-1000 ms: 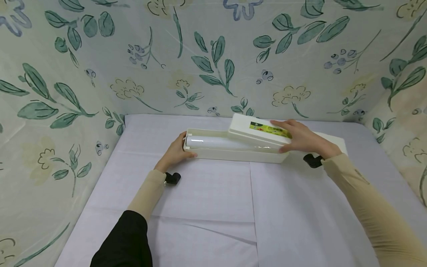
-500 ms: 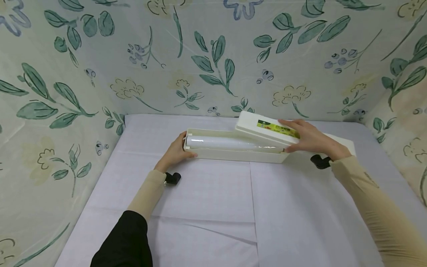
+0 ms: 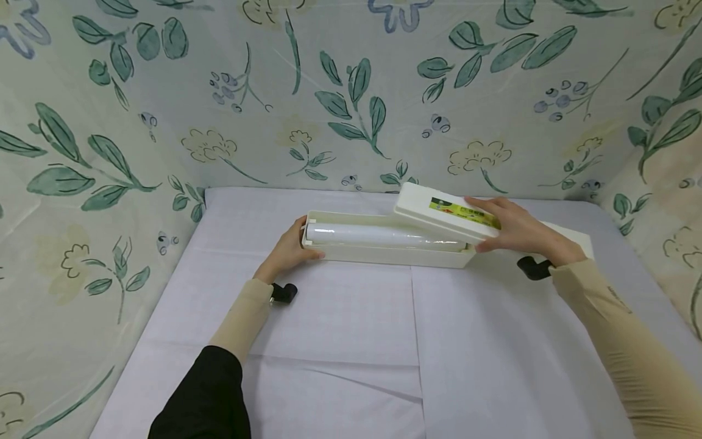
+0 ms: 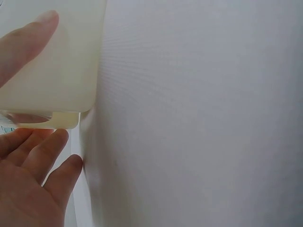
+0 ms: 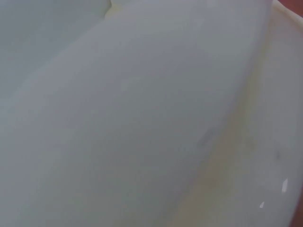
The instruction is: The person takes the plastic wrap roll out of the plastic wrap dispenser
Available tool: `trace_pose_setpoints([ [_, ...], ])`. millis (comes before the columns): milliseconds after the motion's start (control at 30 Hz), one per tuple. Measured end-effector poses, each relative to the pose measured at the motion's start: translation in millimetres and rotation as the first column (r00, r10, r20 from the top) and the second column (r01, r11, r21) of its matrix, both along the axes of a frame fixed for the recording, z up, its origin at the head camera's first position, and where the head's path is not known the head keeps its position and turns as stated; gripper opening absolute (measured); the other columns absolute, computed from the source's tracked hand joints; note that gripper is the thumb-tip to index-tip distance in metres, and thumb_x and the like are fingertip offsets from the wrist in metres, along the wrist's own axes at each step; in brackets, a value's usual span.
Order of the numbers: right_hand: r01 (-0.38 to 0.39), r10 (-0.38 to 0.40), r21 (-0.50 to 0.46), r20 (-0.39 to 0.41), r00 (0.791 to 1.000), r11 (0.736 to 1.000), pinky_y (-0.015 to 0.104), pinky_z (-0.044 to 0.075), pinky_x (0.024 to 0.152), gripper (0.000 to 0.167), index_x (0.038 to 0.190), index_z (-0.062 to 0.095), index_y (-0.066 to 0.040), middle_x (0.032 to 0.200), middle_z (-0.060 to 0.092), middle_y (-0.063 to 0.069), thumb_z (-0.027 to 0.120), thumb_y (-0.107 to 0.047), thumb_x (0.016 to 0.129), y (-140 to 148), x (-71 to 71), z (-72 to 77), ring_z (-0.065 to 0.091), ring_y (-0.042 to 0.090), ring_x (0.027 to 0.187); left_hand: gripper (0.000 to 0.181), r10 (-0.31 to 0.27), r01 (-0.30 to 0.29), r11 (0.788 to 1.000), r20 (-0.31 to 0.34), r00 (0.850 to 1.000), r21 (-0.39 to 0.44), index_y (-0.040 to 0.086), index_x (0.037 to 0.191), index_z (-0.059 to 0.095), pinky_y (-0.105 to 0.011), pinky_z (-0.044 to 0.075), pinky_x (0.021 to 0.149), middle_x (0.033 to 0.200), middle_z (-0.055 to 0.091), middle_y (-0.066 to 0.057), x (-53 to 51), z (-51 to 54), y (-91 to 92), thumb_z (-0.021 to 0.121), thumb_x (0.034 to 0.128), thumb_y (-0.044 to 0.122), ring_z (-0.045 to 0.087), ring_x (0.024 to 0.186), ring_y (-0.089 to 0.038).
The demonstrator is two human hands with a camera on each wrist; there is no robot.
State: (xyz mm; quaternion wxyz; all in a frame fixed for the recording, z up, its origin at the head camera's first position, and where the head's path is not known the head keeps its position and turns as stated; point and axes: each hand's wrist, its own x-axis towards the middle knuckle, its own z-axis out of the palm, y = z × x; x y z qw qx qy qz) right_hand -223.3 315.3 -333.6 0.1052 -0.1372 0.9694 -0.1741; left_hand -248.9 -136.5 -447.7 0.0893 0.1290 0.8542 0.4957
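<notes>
In the head view, a long cream plastic box (image 3: 384, 255) lies on the table with its top uncovered. Inside it is a shiny white roll, apparently cling film (image 3: 373, 234). My left hand (image 3: 287, 247) grips the box's left end. In the left wrist view the thumb lies on one face of the box (image 4: 52, 71) and the fingers on another side. With my right hand (image 3: 523, 231) I hold the white lid (image 3: 417, 201), which has a yellow-green label (image 3: 460, 212). The lid sits slanted over the box's right end and reaches out past it. The right wrist view shows mostly blurred white plastic (image 5: 142, 118).
A creased white cloth (image 3: 340, 329) covers the table. Behind and at both sides hangs floral fabric (image 3: 329, 91), meeting the table's far edge. Each wrist carries a small black camera mount (image 3: 284, 293).
My right hand has drawn the lid to the right, uncovering the right end of the roll. The left hand and the box have stayed in place.
</notes>
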Motion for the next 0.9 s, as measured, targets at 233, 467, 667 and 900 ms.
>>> trace_pose_setpoints([
  [233, 0.020, -0.020, 0.001, 0.006, 1.000, 1.000, 0.064, 0.037, 0.083, 0.104, 0.154, 0.021, -0.018, 0.143, 0.025, 0.030, 0.083, -0.028, 0.072, 6, 1.6, -1.2, 0.036, 0.046, 0.114, 0.101, 0.000, 0.000, 1.000, 0.003, 1.000, 0.005, 0.005, 0.150, 0.018, -0.047, 0.034, 0.104, 0.144, 0.040, -0.017, 0.2, 0.2, -0.3, 0.083, 0.0741, 0.013, 0.042, 0.128, -0.033],
  [467, 0.023, -0.023, 0.003, -0.001, 1.000, 1.000, 0.064, 0.037, 0.083, 0.105, 0.154, 0.020, -0.016, 0.142, 0.024, 0.033, 0.084, -0.028, 0.071, 13, 3.0, -1.6, 0.036, 0.048, 0.114, 0.101, -0.002, 0.002, 1.000, 0.000, 1.000, 0.003, 0.005, 0.150, 0.018, -0.047, 0.035, 0.104, 0.144, 0.040, -0.017, 0.7, 0.1, -0.3, 0.083, 0.0737, 0.013, 0.042, 0.128, -0.034],
  [667, 0.031, -0.031, 0.005, -0.001, 1.000, 1.000, 0.064, 0.036, 0.082, 0.106, 0.154, 0.019, -0.017, 0.142, 0.024, 0.033, 0.084, -0.027, 0.071, 18, 3.6, -2.4, 0.036, 0.048, 0.114, 0.101, -0.003, 0.003, 1.000, 0.006, 1.000, 0.006, 0.004, 0.150, 0.017, -0.047, 0.036, 0.103, 0.143, 0.040, -0.017, 0.4, -0.1, -0.5, 0.083, 0.0739, 0.012, 0.042, 0.128, -0.034],
  [900, 0.037, -0.037, 0.012, 0.012, 0.999, 0.999, 0.066, 0.035, 0.084, 0.107, 0.154, 0.018, -0.016, 0.142, 0.022, 0.035, 0.084, -0.031, 0.071, 22, 6.1, -1.4, 0.034, 0.049, 0.116, 0.101, -0.001, 0.001, 1.000, 0.007, 1.000, 0.004, 0.004, 0.150, 0.017, -0.047, 0.037, 0.102, 0.142, 0.041, -0.018, 0.1, -1.4, -0.7, 0.083, 0.0737, 0.012, 0.043, 0.127, -0.034],
])
